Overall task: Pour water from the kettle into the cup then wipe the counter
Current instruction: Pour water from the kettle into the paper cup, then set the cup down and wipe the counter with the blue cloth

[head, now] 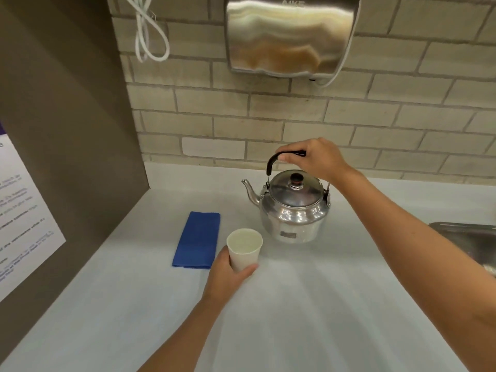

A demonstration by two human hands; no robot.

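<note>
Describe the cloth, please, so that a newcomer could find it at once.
On the pale counter below the brick wall, look left of the steel kettle and paper cup. The cloth lies flat and folded there, the only blue thing.

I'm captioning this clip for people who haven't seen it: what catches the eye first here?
The shiny steel kettle standing mid-counter, with the right hand closed on its black handle. Just in front, the left hand holds a white paper cup, and a folded blue cloth lies to its left. A steel hand dryer hangs on the brick wall above.
</note>
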